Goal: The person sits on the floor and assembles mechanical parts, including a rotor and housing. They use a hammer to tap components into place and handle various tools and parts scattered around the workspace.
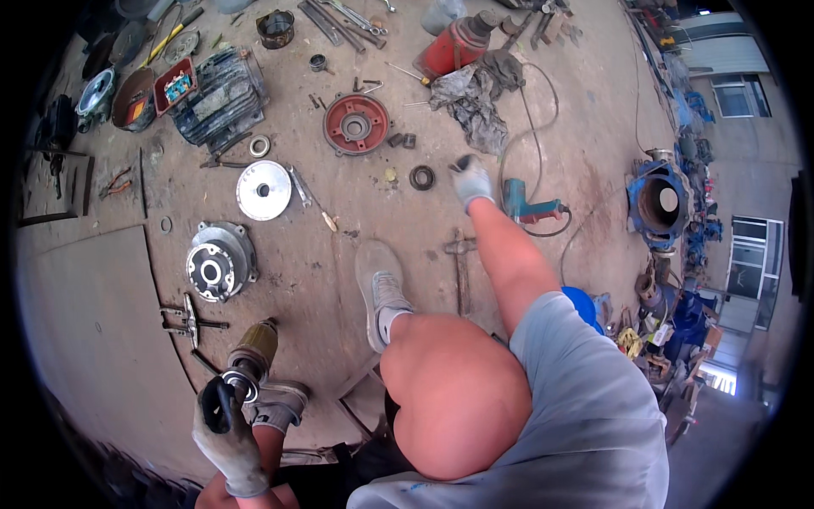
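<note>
My left hand, in a grey work glove with dark fingertips, is closed around the shaft end of a motor rotor. A shiny bearing sits on that shaft beside my fingers. The rotor stands tilted by my shoe. Reaching far forward, my right hand is gloved too, its fingers curled; whatever they may hold is hidden. It is between a dark ring-shaped part and a teal corded power tool, apart from both. Beyond it lies a crumpled grey plastic sheet.
A red end cover, silver disc, motor housing, puller and hammer lie on the floor. Farther off are a finned motor body and a red jack-like cylinder. A blue round casing stands right.
</note>
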Motion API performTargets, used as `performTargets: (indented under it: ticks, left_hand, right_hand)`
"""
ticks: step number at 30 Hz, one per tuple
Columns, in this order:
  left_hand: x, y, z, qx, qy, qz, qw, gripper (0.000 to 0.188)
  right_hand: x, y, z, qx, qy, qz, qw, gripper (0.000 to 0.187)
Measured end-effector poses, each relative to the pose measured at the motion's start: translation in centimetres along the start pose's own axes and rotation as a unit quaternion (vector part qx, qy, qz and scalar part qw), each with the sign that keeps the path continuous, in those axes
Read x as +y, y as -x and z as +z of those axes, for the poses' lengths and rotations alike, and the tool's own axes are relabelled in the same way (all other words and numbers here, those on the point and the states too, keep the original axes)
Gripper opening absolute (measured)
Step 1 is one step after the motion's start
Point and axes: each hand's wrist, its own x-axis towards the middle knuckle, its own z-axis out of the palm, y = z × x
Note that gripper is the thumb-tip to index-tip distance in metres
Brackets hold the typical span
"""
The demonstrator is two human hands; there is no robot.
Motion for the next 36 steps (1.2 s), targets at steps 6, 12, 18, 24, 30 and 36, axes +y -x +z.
performTargets:
  ticks: [6, 12, 18, 24, 30, 36]
  left_hand:
    - [-0.9, 0.7, -0.2, 0.001, 0.019, 0.005, 1.000, 0.030]
    - [-0.8, 0.7, 0.1, 0.000, 0.017, 0.014, 1.000, 0.028]
    - [-0.4, 0.8, 0.2, -0.010, 0.018, -0.004, 1.000, 0.025]
    - [-0.5, 0.9, 0.1, -0.010, 0.038, -0.035, 0.999, 0.026]
    - [0.9, -0.4, -0.4, 0.001, 0.025, 0.005, 1.000, 0.024]
    - [-0.3, 0.0, -0.8, 0.024, -0.005, 0.007, 1.000, 0.020]
  right_hand:
    - [7.2, 5.6, -1.7, -0.099, 0.072, 0.054, 0.991, 0.041]
    - [5.3, 8.4, -1.3, -0.229, 0.116, 0.085, 0.963, 0.048]
    - [0.0, 9.1, -2.8, -0.312, 0.056, 0.168, 0.933, 0.061]
    - [0.7, 8.4, -1.1, -0.242, 0.105, 0.057, 0.963, 0.106]
    - [3.9, 7.8, 1.9, -0.269, 0.086, 0.005, 0.959, 0.137]
    - [-0.6, 8.4, 0.7, -0.295, 0.114, 0.025, 0.948, 0.123]
